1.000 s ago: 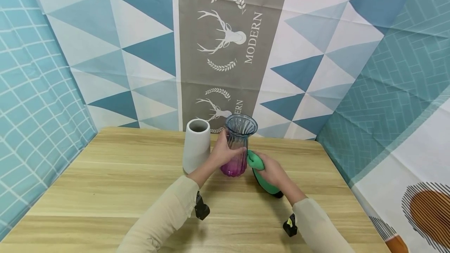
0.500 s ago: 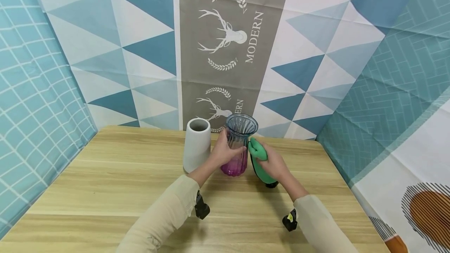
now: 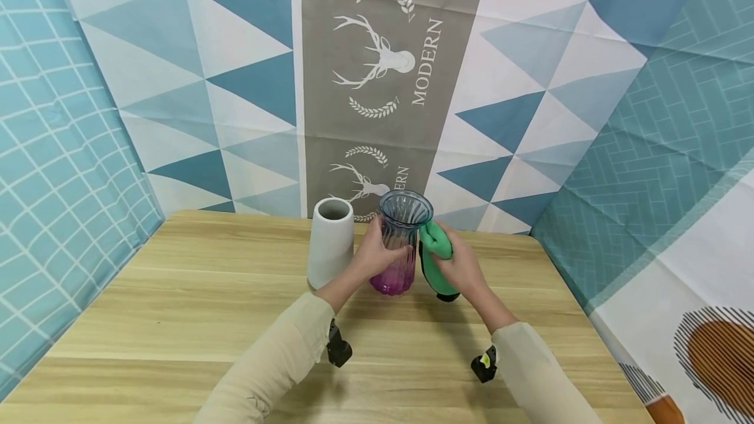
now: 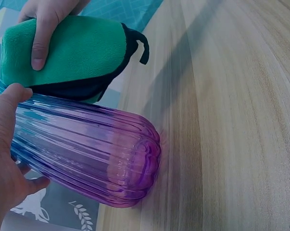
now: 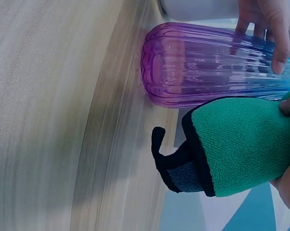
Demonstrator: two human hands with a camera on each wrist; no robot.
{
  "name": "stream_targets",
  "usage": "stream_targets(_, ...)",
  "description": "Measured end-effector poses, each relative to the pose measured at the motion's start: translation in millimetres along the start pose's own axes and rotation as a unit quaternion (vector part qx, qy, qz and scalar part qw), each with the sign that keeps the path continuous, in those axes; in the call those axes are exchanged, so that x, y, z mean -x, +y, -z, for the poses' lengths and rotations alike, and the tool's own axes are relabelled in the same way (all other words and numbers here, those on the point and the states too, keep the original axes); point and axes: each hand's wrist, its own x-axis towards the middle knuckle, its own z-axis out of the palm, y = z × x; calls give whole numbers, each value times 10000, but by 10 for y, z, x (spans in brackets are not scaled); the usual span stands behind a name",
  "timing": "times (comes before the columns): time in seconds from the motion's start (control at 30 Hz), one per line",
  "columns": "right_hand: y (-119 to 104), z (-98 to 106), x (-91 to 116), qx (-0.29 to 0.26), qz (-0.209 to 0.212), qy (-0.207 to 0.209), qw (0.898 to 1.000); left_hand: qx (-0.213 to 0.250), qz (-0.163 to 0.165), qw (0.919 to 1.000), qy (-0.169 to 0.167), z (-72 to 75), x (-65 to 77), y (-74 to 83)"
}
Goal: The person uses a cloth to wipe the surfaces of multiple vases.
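A ribbed glass vase (image 3: 396,260), blue at its flared rim and fading to purple at the base, stands upright on the table. My left hand (image 3: 377,252) grips it around the middle, thumb on the near side. On the vase's right, my right hand (image 3: 462,264) holds a folded green cloth (image 3: 437,270) up near the rim. In the left wrist view the green cloth (image 4: 82,50) shows a black edge and a small hanging loop, beside the purple vase base (image 4: 130,163). The right wrist view shows the cloth (image 5: 245,144) close along the vase wall (image 5: 193,65).
A white tapered vase (image 3: 330,247) stands just left of the glass one, beside my left forearm. The wooden table (image 3: 177,319) ends at a patterned cloth backdrop (image 3: 377,97) close behind both vases.
My right hand has risen along the vase's right side with the green cloth, from mid-height up to the rim. My left hand and the vase have stayed put.
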Motion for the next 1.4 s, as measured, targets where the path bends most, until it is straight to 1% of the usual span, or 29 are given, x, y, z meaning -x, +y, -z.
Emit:
stream_targets(0.13, -1, 8, -1, 8, -12, -47, 10000, 6, -7, 10000, -2, 1, 4, 4)
stream_targets(0.33, -2, -3, 5, 22, 150, -22, 9999, -31, -18, 10000, -2, 3, 0, 9)
stream_targets(0.57, 9, -35, 31, 280, 238, -190, 9991, -62, 152, 9999, -45, 17, 5, 15)
stream_targets(0.77, 42, -77, 73, 326, 265, -288, 9987, -26, 167, 9998, -81, 16, 4, 12)
stream_targets(1.0, 101, -116, 113, 469, 357, -524, 9969, -28, 164, 9998, -113, 20, 9, 19)
stream_targets(1.4, 187, -162, 205, 975, 247, -1165, 9881, -4, 48, 9999, -107, 22, 8, 23)
